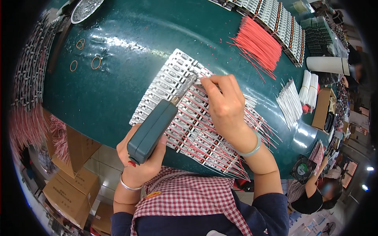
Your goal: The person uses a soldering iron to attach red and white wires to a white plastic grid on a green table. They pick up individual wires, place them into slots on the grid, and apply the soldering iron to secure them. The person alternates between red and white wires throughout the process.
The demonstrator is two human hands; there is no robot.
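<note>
My left hand [149,165] is wrapped round the dark green handle of a soldering gun [152,129]. Its metal tip points up and right, to the far part of a panel of small white modules [159,88]. Beside that tip, my right hand [226,102] is closed, thumb and forefinger pinching a thin wire whose end is hard to make out. Rows of red and white wires [197,133] run across the nearer right part of the panel and stick out past its edge. My right forearm hides some of them.
Loose red wires [260,47] and white wires [289,104] lie to the right, near more module panels [275,19]. Rubber bands [96,63] and a foil-like dish [84,10] are at far left. A small black fan [302,169] stands near another person [321,196]. Cardboard boxes [73,192] sit below the table.
</note>
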